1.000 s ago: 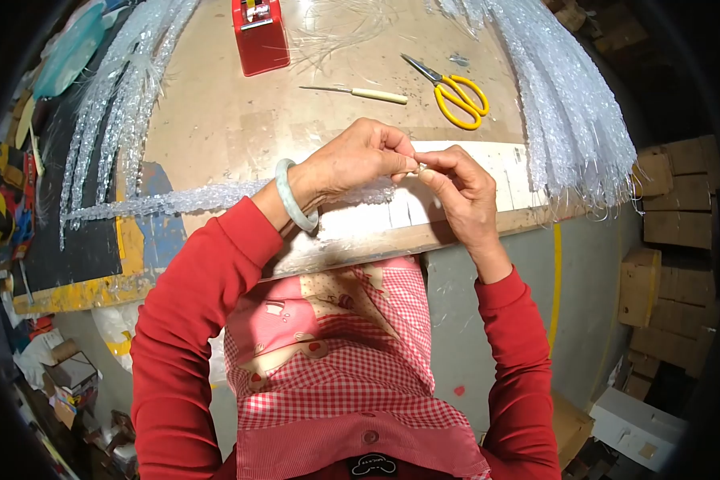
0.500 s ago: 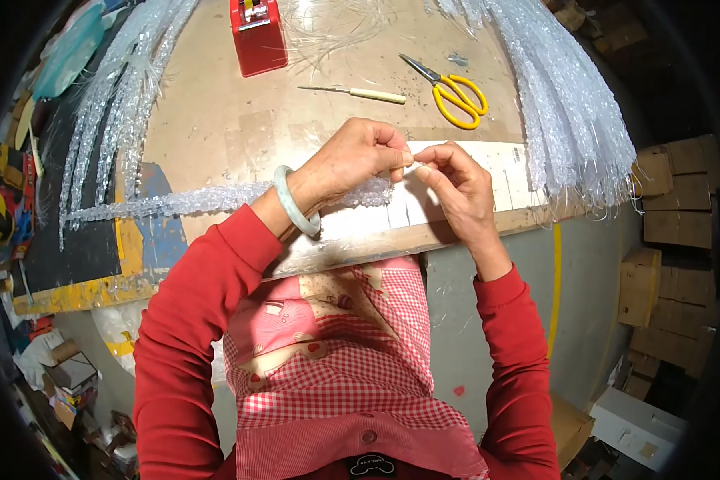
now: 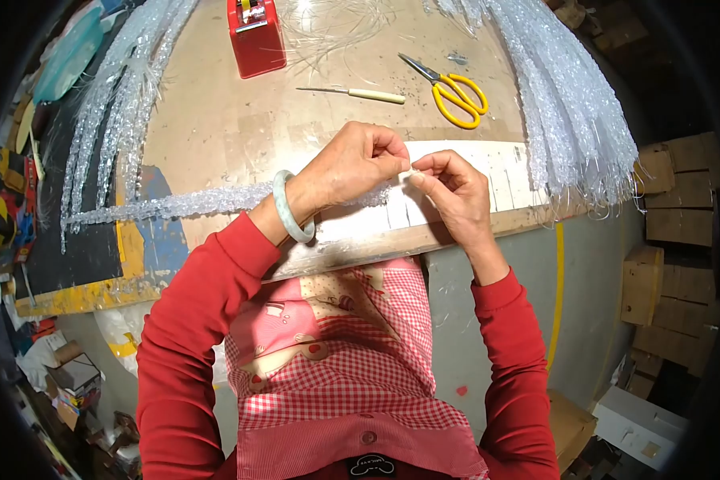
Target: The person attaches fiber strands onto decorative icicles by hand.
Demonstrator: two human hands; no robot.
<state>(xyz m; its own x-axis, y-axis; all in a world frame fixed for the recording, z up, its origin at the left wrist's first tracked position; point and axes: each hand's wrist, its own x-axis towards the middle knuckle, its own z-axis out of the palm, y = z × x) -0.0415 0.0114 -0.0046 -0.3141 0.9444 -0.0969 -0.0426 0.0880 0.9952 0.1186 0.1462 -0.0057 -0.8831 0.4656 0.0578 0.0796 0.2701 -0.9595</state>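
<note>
Left hand [image 3: 352,164]: thumb and forefinger pressed together on a tiny whitish piece [image 3: 411,171], too small to identify; a pale green ring bracelet [image 3: 284,206] at its wrist.

Right hand [image 3: 458,192]: thumb and forefinger pinching at the same piece, fingertips just beside the left's.

Strand of clear, glittering beads [image 3: 216,198]: on the wooden table [image 3: 208,120], passing beneath the left hand and running off to its left.

White board with dark marks [image 3: 504,164]: under and beside the right hand.

Beyond the hands: a cream-handled metal awl [image 3: 374,96], yellow-handled scissors [image 3: 459,101], a red tape dispenser [image 3: 261,54].

Right of the right hand: a thick bundle of clear beaded strands [image 3: 568,104].

Risks, in my judgement: so slight a piece could slip if either pinch loosens; the left wrist or bracelet, low over the strand, might snag or drag it.
</note>
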